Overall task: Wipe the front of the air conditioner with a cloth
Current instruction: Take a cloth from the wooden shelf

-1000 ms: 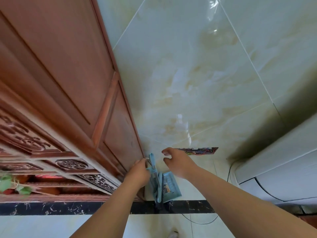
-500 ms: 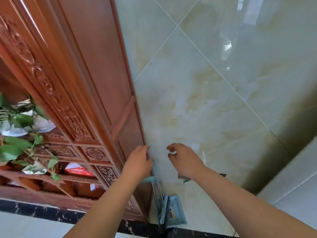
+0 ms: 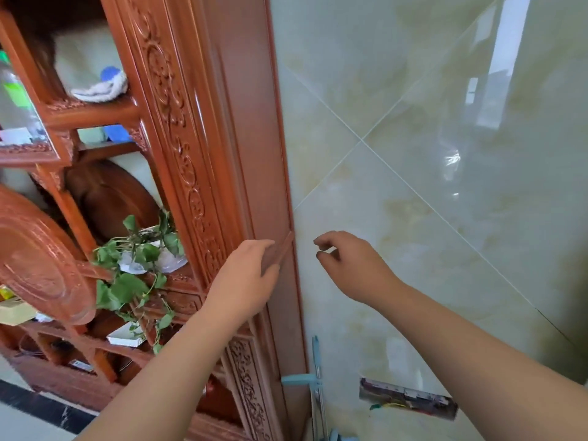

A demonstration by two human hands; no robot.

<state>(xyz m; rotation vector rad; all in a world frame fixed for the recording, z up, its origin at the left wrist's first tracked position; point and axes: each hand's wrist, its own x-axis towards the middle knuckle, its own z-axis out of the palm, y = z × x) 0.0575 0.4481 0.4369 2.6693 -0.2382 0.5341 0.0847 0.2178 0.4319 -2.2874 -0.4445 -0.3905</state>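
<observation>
The light blue plastic mop handle (image 3: 316,370) beside the carved red-brown wooden cabinet (image 3: 203,154) runs off the bottom edge, its head out of sight. Both bare forearms are cut by the lower edge too. On the top shelf, a grey-white bundle with a blue patch (image 3: 101,87) is too blurred to identify.

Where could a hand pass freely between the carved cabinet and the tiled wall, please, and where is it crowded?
The tiled wall is bare above and right of the right hand, beside the cabinet's side panel. Lower down it is crowded: a blue-handled tool leans in the corner, with a wall opening beside it. The shelves hold a plant and a cloth.
</observation>
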